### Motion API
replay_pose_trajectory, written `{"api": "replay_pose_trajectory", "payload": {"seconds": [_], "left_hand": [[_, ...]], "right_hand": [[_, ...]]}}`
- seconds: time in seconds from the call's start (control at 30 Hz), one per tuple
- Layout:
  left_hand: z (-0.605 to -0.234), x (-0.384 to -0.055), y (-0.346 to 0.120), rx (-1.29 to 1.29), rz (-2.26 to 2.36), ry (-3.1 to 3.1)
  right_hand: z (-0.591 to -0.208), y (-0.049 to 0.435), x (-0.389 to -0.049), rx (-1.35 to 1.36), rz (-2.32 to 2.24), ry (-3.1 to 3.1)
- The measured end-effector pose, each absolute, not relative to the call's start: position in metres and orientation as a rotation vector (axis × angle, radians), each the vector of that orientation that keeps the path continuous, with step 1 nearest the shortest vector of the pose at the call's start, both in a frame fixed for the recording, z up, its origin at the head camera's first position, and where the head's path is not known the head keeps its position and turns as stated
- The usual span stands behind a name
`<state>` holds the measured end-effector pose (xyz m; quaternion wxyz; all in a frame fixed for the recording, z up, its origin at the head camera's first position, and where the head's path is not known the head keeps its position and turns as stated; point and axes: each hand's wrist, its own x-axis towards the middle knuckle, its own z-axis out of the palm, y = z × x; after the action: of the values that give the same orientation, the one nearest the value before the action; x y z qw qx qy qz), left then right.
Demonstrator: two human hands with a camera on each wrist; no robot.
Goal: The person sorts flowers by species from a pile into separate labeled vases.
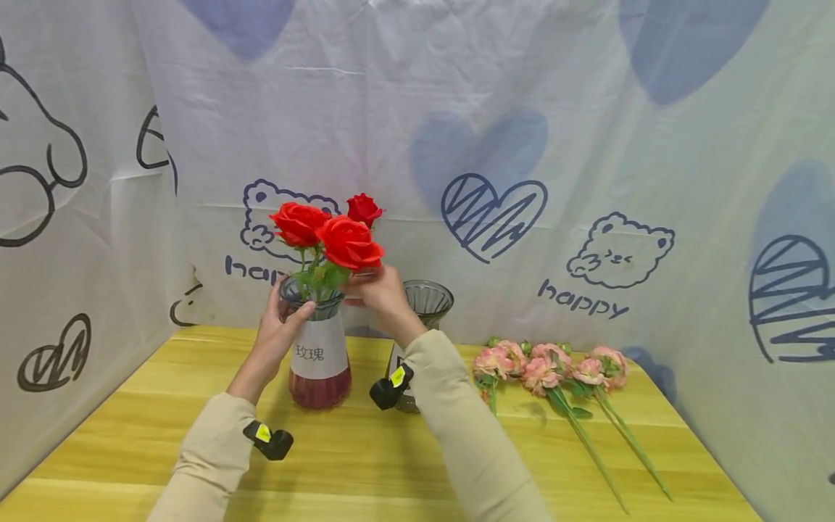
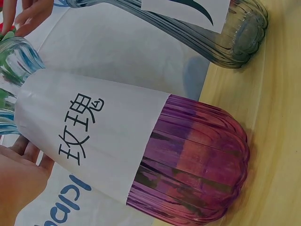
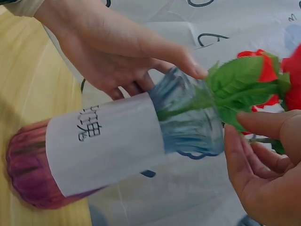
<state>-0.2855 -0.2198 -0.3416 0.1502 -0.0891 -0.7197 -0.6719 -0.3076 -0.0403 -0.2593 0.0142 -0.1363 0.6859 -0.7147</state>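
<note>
A glass vase [image 1: 320, 388] with a pink-purple lower part and a white label stands on the table, holding three red roses [image 1: 352, 243]. My left hand [image 1: 282, 322] grips its neck from the left, thumb near the rim; in the right wrist view the left hand's [image 3: 117, 52] fingers go behind the glass. Above the rim on the right, my right hand [image 1: 378, 293] has thumb and forefinger at a green leaf [image 3: 237, 80] under a rose. In the right wrist view the right hand [image 3: 268, 169] appears to pinch there; the exact contact is partly hidden.
A second, grey glass vase [image 1: 427, 296] stands to the right, partly behind my right forearm. Several pink flowers [image 1: 546, 368] with long green stems lie on the right of the wooden table [image 1: 365, 464]. A printed white cloth [image 1: 391, 167] hangs behind.
</note>
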Motion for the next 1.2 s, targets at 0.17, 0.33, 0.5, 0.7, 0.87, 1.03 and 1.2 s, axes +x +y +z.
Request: {"api": "replay_pose_trajectory", "payload": {"seconds": [0.17,0.33,0.5,0.7,0.87,1.03,1.2], "left_hand": [[-0.341,-0.286,-0.217,-0.265,-1.922,-2.077],[-0.340,-0.286,-0.216,-0.249,-1.917,-2.091],[-0.340,-0.285,-0.214,-0.235,-1.922,-2.088],[-0.340,-0.284,-0.214,-0.220,-1.915,-2.092],[-0.343,-0.283,-0.218,-0.245,-1.916,-2.105],[-0.346,-0.280,-0.230,-0.299,-1.873,-2.225],[-0.352,-0.274,-0.242,-0.267,-1.775,-2.375]], "right_hand": [[-0.251,-0.018,-0.305,-0.409,-2.109,2.261],[-0.243,0.014,-0.303,-0.514,-2.063,2.336],[-0.242,0.044,-0.303,-0.561,-2.055,2.373],[-0.246,0.072,-0.301,-0.587,-2.033,2.450],[-0.253,0.090,-0.296,-0.601,-1.984,2.518],[-0.262,0.113,-0.292,-0.546,-1.967,2.572],[-0.272,0.135,-0.293,-0.491,-1.959,2.604]]}}
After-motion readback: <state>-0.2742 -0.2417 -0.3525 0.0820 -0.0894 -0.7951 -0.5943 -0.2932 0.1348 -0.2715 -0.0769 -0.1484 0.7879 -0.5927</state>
